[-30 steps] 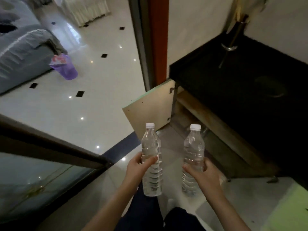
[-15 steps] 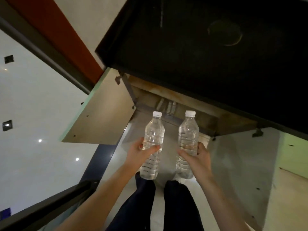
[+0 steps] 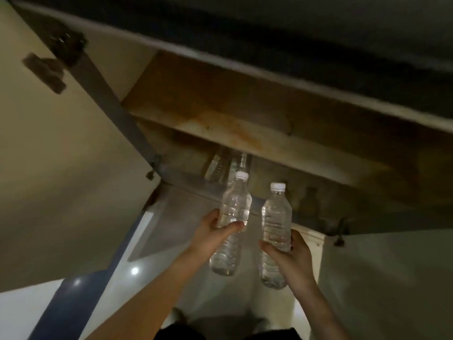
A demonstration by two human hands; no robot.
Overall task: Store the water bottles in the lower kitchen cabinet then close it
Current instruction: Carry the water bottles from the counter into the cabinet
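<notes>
My left hand (image 3: 215, 235) grips a clear water bottle (image 3: 234, 207) with a white cap, held upright at the mouth of the open lower cabinet (image 3: 186, 177). My right hand (image 3: 289, 253) grips a second clear bottle (image 3: 275, 217) just to the right of the first, a little lower. Both bottles hover over the cabinet's front sill. Two more clear bottles (image 3: 220, 165) stand deeper inside the cabinet, partly hidden under a stained wooden shelf (image 3: 220, 114).
The left cabinet door (image 3: 61, 168) stands wide open, its hinge (image 3: 66, 45) at the top left. The right door (image 3: 387, 278) is open too. The dark countertop edge (image 3: 294, 33) overhangs above. Pale floor tiles (image 3: 24, 310) lie at the lower left.
The view has dropped and closed in on the cabinet. Both hands have carried their bottles forward up to the cabinet opening.
</notes>
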